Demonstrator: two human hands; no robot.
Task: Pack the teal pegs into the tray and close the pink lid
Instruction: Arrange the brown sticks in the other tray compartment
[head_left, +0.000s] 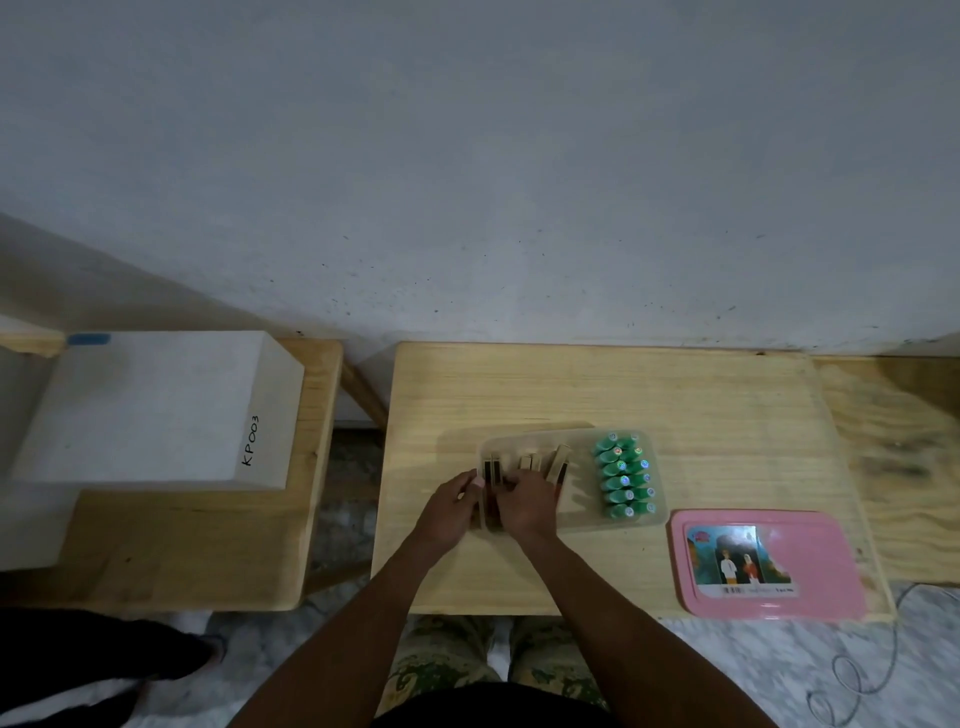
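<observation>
Head view shows the teal pegs (623, 478) packed in rows at the right end of the tray (582, 512). The pink lid (826, 561) lies on the desk (675, 395) just right of the tray. The left hand (452, 506) has its fingers curled round the tray's left end. The right hand (524, 506) bends its fingers among the wooden slats (558, 462), and its grip cannot be told. The slats probably need seating flat and low, or the lid may not close.

You're standing in a bare, makeshift workroom: a scuffed grey wall (467, 156), plain unfinished wooden tables (675, 395), a white box (145, 410) hand-marked KP003, a loose cable (852, 680) on the marble-patterned floor (727, 670)
</observation>
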